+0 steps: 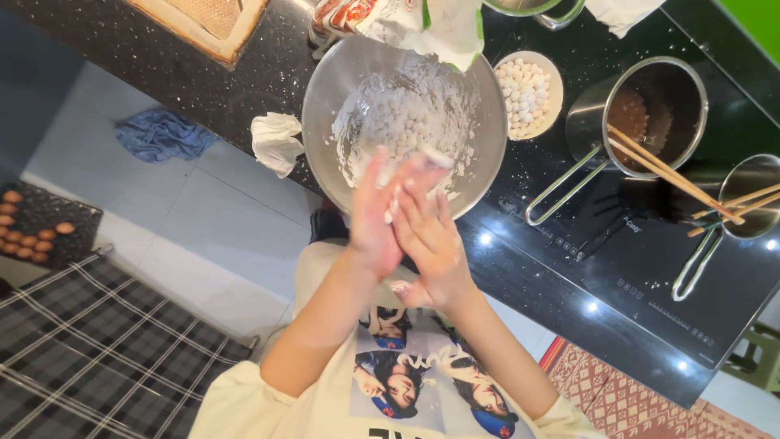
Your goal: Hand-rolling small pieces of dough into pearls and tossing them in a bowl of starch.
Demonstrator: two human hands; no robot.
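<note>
My left hand and my right hand are pressed palm to palm, both dusted with white flour. A small piece of white dough shows between them. They hover over the near rim of a large steel mixing bowl. Inside the bowl lie flour and several small white dough balls. A small white bowl of finished balls stands just right of it on the black counter.
A steel pot with chopsticks and a second pot stand on the black cooktop. A flour bag leans over the bowl's far side. Left of the bowl lie a crumpled tissue and a blue cloth.
</note>
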